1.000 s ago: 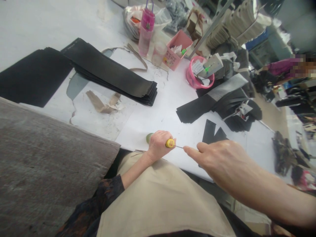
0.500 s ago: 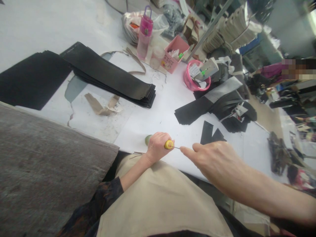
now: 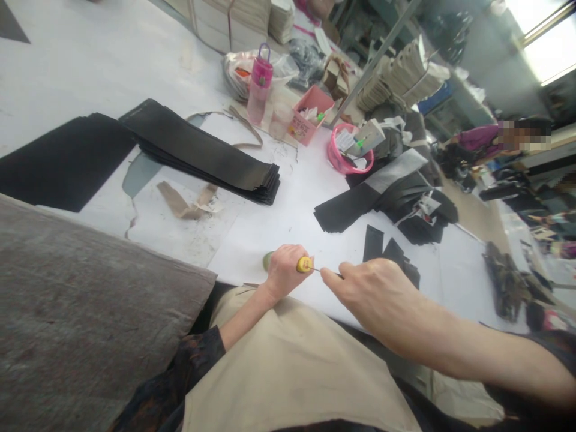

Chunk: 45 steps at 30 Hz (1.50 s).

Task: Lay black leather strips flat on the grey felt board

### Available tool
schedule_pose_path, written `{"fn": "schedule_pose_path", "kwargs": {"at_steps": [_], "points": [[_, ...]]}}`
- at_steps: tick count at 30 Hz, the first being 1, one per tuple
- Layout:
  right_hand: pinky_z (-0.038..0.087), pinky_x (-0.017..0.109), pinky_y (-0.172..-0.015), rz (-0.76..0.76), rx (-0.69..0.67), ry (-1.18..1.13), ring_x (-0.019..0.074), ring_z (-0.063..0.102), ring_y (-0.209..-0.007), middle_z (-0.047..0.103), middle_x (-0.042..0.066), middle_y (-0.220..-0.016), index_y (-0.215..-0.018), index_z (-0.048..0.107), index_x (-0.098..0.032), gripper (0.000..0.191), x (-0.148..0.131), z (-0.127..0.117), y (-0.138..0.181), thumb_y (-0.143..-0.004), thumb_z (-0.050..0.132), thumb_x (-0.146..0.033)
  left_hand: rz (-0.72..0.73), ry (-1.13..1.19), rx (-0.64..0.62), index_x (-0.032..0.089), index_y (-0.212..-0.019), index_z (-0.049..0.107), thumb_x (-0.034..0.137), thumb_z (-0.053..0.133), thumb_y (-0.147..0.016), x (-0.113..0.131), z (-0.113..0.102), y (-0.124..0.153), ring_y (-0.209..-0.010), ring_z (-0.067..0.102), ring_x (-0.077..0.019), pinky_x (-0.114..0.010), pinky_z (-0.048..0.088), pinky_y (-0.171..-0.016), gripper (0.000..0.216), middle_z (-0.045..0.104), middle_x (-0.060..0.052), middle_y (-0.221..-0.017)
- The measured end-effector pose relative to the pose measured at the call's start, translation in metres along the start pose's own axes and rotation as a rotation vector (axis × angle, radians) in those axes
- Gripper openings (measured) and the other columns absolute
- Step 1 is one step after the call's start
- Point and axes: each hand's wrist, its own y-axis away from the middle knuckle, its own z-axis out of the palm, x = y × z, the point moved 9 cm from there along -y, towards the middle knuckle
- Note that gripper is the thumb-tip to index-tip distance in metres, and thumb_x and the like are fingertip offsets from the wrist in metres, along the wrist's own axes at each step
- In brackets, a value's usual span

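My left hand (image 3: 288,270) is closed round what looks like a small bottle, its green end (image 3: 267,260) showing on the left. The bottle's yellow cap (image 3: 305,264), with red marks, faces right. My right hand (image 3: 369,288) is closed on a thin pointed metal tool (image 3: 315,269), mostly hidden by the fingers. The tool's tip meets the yellow cap, though I cannot tell whether it goes in. Both hands are at the near edge of the white table (image 3: 252,231). Small black strips (image 3: 373,242) lie just beyond my right hand.
A stack of black strips (image 3: 202,150) and black sheets (image 3: 67,159) lie left. Further back stand a pink bottle (image 3: 258,90), a pink box (image 3: 310,117) and a pink basket (image 3: 335,153). More black pieces (image 3: 346,207) lie right. A grey board (image 3: 90,312) borders the near left.
The view has shifted slightly, showing more of the far background. My hands keep the same hold, and the right hand sits at a slightly different angle with the tool still at the cap.
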Motion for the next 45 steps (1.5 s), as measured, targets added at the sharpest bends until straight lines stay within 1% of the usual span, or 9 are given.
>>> {"fn": "schedule_pose_path", "kwargs": {"at_steps": [5,11,16,22,26,31,32,37,45], "points": [[0.015,0.03,-0.047,0.045,-0.003,-0.093,0.0141,0.056,-0.052,0.063,0.002,-0.069,-0.09,0.06,-0.016,0.022,0.005,-0.001,0.003,-0.083,0.05,0.003,-0.003,-0.012,0.01,0.022,-0.069,0.05,0.022,0.057,-0.084,0.002,-0.002,0.0,-0.065,0.057,-0.0157,-0.031,0.046,-0.069,0.017,0.061,0.001,-0.065],[0.038,0.025,-0.065,-0.032,0.313,-0.589,0.0123,0.059,-0.073,0.063,-0.001,-0.089,-0.122,0.056,-0.027,0.029,0.039,-0.017,0.028,-0.093,0.059,-0.024,0.001,-0.01,0.022,0.023,-0.068,0.049,0.021,0.058,-0.081,0.002,-0.006,0.0,-0.064,0.056,-0.0156,-0.031,0.046,-0.067,0.016,0.059,0.001,-0.064],[0.046,0.023,-0.072,-0.164,0.38,-1.039,0.0122,0.058,-0.083,0.059,0.003,-0.098,-0.11,0.065,-0.023,0.022,0.041,0.012,0.02,-0.089,0.066,-0.031,-0.028,0.019,0.007,0.022,-0.07,0.05,0.023,0.058,-0.083,-0.003,-0.002,0.001,-0.066,0.057,-0.0155,-0.032,0.046,-0.07,0.016,0.061,0.001,-0.066],[0.049,0.025,-0.071,0.005,0.687,-1.124,0.0126,0.06,-0.076,0.064,0.003,-0.086,-0.095,0.064,-0.018,0.015,0.028,0.056,-0.014,-0.097,0.051,-0.027,-0.03,0.038,0.003,0.023,-0.07,0.05,0.027,0.058,-0.085,-0.005,0.001,0.0,-0.065,0.057,-0.0151,-0.032,0.046,-0.068,0.018,0.062,0.001,-0.066],[0.048,0.026,-0.065,0.148,0.83,-1.075,0.0137,0.06,-0.068,0.065,0.003,-0.079,-0.083,0.057,-0.019,0.017,0.02,0.06,-0.008,-0.097,0.048,-0.024,-0.04,0.029,0.003,0.023,-0.07,0.049,0.025,0.058,-0.084,-0.004,0.0,0.0,-0.066,0.057,-0.0151,-0.031,0.045,-0.068,0.017,0.061,0.001,-0.066],[0.049,0.029,-0.057,0.545,1.484,-1.261,0.016,0.06,-0.058,0.05,-0.002,-0.062,-0.081,0.044,-0.023,0.021,0.048,0.049,0.064,-0.099,0.032,-0.022,-0.037,0.009,0.022,0.023,-0.069,0.048,0.022,0.059,-0.083,-0.003,0.0,0.0,-0.066,0.057,-0.0149,-0.032,0.046,-0.07,0.018,0.062,0.002,-0.066],[0.05,0.03,-0.058,0.575,1.506,-1.326,0.0161,0.06,-0.058,0.05,-0.002,-0.062,-0.082,0.044,-0.022,0.02,0.05,0.054,0.064,-0.099,0.032,-0.022,-0.038,0.005,0.024,0.023,-0.069,0.048,0.022,0.059,-0.083,-0.003,0.0,0.0,-0.066,0.057,-0.0149,-0.032,0.047,-0.07,0.017,0.062,0.002,-0.066],[0.054,0.032,-0.066,0.466,1.15,-1.608,0.0176,0.067,-0.066,0.064,0.001,-0.07,-0.088,0.05,-0.019,0.012,0.033,0.094,0.003,-0.097,0.047,-0.026,-0.047,0.019,-0.006,0.023,-0.07,0.049,0.024,0.059,-0.083,-0.003,0.001,-0.001,-0.064,0.057,-0.0147,-0.031,0.046,-0.068,0.017,0.062,0.001,-0.065],[0.053,0.026,-0.068,0.548,1.201,-1.325,0.0151,0.069,-0.07,0.068,0.001,-0.073,-0.088,0.054,-0.019,0.011,0.026,0.099,0.003,-0.096,0.052,-0.026,-0.064,0.056,-0.028,0.022,-0.069,0.051,0.026,0.06,-0.084,-0.004,-0.001,-0.001,-0.065,0.057,-0.0145,-0.031,0.045,-0.069,0.018,0.062,0.001,-0.067]]}}
